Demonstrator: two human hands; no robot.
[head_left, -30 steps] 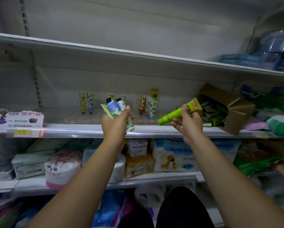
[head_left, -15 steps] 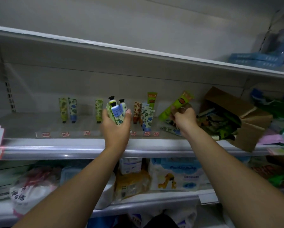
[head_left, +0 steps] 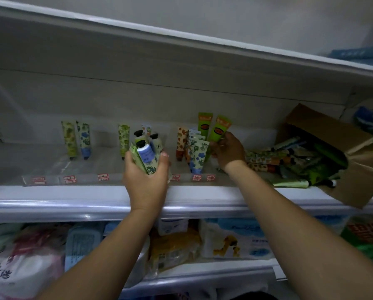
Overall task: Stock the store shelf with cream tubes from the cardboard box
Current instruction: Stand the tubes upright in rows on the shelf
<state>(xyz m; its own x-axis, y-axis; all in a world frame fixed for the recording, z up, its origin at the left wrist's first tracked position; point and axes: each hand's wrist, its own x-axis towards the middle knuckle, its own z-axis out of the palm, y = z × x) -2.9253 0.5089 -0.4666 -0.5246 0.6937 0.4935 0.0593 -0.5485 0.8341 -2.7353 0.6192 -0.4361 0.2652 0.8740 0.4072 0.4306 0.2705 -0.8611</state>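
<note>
My left hand (head_left: 145,180) grips a bunch of small cream tubes (head_left: 146,153) with black caps, held above the shelf's front edge. My right hand (head_left: 228,151) holds a bright green tube (head_left: 219,128) upright beside another green tube (head_left: 204,124) standing at the back of the shelf (head_left: 94,204). Several floral tubes (head_left: 196,152) stand just left of that hand. More tubes stand further left (head_left: 85,139). The cardboard box (head_left: 324,135) lies tipped on its side at the right, with tubes (head_left: 267,158) spilling from it onto the shelf.
An upper shelf (head_left: 181,40) hangs overhead with blue packs at its right. Red price tags (head_left: 70,179) line the shelf's clear front rail. Below, a lower shelf (head_left: 203,271) carries wipes packs and tissue rolls. Green packs sit at far right.
My right hand carried the green tube from in front of the box to the shelf's back and stood it upright beside the other green tube. My left hand kept its bunch, shifting little.
</note>
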